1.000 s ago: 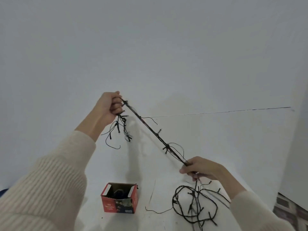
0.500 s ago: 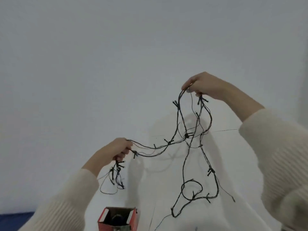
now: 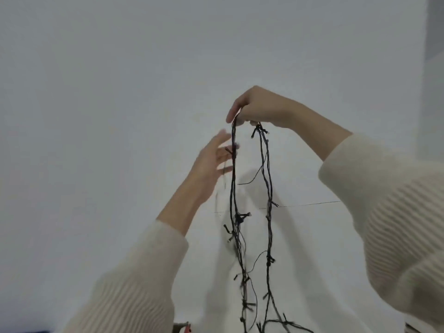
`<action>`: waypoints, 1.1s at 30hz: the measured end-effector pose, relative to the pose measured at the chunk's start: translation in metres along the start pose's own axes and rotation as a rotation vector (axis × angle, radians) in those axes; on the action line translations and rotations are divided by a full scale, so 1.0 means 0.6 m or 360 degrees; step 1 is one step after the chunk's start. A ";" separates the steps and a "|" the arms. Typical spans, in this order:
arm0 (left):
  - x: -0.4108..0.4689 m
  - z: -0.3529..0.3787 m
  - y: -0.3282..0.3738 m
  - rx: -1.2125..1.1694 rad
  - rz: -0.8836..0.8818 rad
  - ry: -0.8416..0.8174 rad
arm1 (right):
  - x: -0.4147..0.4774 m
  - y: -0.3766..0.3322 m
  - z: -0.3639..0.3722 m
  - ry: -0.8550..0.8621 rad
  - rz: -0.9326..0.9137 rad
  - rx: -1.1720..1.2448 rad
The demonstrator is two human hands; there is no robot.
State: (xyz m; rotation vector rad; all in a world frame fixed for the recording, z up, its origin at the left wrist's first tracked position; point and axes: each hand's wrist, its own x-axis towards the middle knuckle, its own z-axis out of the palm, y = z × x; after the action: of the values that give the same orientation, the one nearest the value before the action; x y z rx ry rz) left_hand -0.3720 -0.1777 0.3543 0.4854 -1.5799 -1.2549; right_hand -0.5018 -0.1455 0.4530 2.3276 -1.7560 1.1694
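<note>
The right hand (image 3: 262, 109) pinches the light string (image 3: 269, 188) up high, two strands hanging toward the white surface (image 3: 312, 236); the left hand (image 3: 213, 162), fingers spread, grips nothing beside the left strand; gathering seems barely begun, most wire loose

A bare indoor room, shown by a plain white wall (image 3: 120, 92) and white surface (image 3: 312, 236).
</note>
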 end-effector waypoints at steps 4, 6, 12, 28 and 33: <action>0.009 0.015 0.027 0.0363 0.0232 -0.0058 | -0.001 0.020 0.007 0.0150 0.0022 -0.0143; 0.011 -0.001 0.017 0.0433 0.0212 -0.0001 | -0.001 0.048 0.011 0.0204 0.0122 -0.0320; 0.000 -0.020 -0.032 0.0646 0.0014 -0.0113 | 0.005 0.083 0.032 0.0522 0.0378 -0.0896; 0.012 -0.041 -0.065 0.0678 -0.0256 -0.0301 | 0.028 0.042 -0.037 0.0318 0.0504 -0.0043; 0.028 0.018 -0.036 0.0208 -0.0088 -0.0234 | 0.025 0.019 -0.028 0.0176 0.0533 0.0480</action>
State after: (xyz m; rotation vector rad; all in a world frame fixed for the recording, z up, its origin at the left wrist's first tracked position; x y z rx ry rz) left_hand -0.3941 -0.1941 0.3438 0.5323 -1.7911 -1.2577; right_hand -0.5188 -0.1552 0.4688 2.1044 -2.1155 1.6830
